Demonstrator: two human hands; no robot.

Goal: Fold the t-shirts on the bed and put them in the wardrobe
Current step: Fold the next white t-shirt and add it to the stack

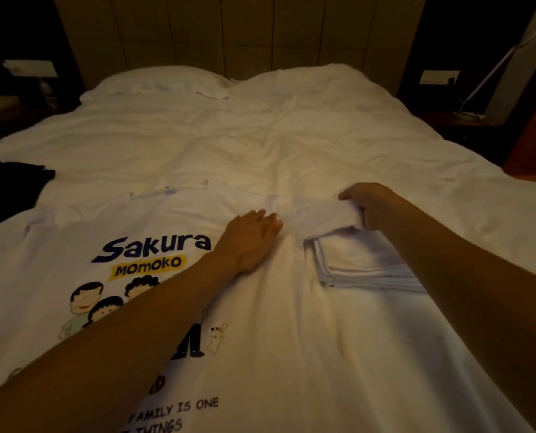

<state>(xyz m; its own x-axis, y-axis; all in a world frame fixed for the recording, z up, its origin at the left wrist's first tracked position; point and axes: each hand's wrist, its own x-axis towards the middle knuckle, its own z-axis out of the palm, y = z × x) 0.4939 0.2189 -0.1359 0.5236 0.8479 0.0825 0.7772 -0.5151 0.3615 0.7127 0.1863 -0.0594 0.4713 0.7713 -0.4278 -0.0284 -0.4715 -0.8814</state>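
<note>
Nearest: printed white t-shirt spread flat on the bed, cartoon figures and "Sakura Momoko" lettering face up, below and left of the left-hand fingertips. Left hand lies palm down on this shirt, fingers straight and close together, pressing the cloth. Just right of those fingers: folded white stack on the cover. Right hand grips the far end of the stack's top layer, fingers curled under the cloth, thumb on top. Well left of the left fingers: dark garment. Beyond both hands: two pillows, padded headboard.
</note>
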